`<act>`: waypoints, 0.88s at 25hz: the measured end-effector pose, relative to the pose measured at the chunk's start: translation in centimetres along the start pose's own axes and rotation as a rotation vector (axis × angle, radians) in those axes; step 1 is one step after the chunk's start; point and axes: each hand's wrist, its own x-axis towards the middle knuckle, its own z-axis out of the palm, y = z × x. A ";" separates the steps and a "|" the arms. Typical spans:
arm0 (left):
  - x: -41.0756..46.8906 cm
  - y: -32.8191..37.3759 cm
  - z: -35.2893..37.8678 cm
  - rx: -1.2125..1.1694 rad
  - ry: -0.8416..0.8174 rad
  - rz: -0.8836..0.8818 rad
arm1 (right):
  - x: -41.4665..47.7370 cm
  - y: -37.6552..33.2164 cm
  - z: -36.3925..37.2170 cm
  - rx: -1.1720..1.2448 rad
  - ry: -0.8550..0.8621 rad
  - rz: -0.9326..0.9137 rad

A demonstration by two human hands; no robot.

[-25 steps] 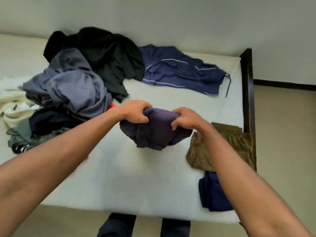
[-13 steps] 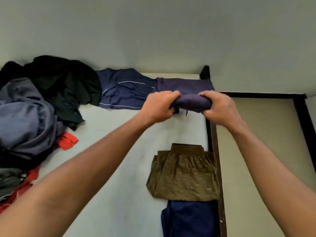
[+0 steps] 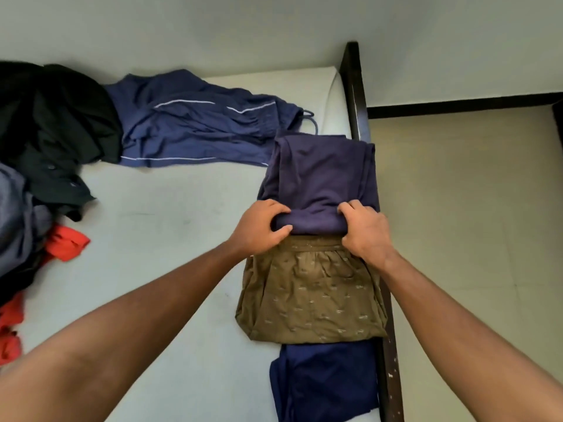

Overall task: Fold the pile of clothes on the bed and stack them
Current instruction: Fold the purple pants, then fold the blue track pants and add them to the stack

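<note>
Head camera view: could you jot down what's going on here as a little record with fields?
setting: bed with a pale mattress, dark frame along its right edge
left hand: gripping the near edge of the purple garment
right hand: gripping the same edge
purple garment: spread flat beyond the hands
folded items: olive patterned shorts, then a dark blue garment nearer the person
unfolded: navy piped trousers, black garment, grey garment and red garment at left
</note>
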 end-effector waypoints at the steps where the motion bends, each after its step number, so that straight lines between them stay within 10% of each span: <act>1: -0.6 -1.0 -0.7 0.005 0.047 -0.082 | 0.4 -0.7 -1.0 -0.004 -0.054 0.037; 10: -6.1 -14.7 -7.5 0.156 -0.113 -0.853 | 8.9 -14.6 -3.8 0.320 0.213 -0.381; 17: -4.9 -19.6 -7.5 0.090 -0.226 -0.809 | 20.4 -25.0 -2.3 -0.074 -0.035 -0.093; 22: -3.9 -20.3 -7.0 0.032 -0.209 -0.748 | 21.5 -26.0 -2.3 -0.072 0.299 -0.081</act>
